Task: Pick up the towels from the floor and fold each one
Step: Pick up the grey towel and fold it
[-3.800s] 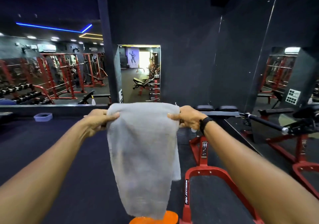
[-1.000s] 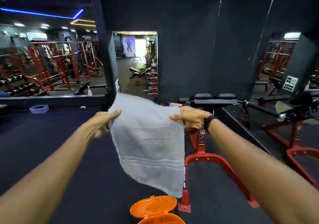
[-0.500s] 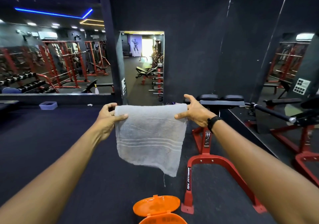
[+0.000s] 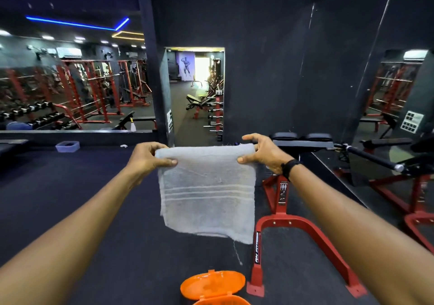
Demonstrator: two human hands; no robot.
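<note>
Head view: the towel point(image 4: 206, 194) hangs in the air at arm's length in front of the person, well above the dark floor point(image 4: 70, 210) and touching nothing else. The left hand point(image 4: 148, 159) pinches the upper left corner, thumb across the near face and fingers curled behind; the right hand point(image 4: 263, 152) pinches the upper right corner with the thumb in front, its upper fingers partly lifted. The top edge is thick and rounded — apparently a fold line, so the cloth looks doubled already. Holding both corners level and apart keeps that edge taut and lets the layers hang straight, which aids alignment for the next fold. The lower edge slants down to the right, and a loose thread point(image 4: 236, 250) trails from it. Below, an orange container point(image 4: 216, 288) stands with its lid open — possibly the destination for folded towels. A red machine frame point(image 4: 293, 224) stands on the floor to the right.
</note>
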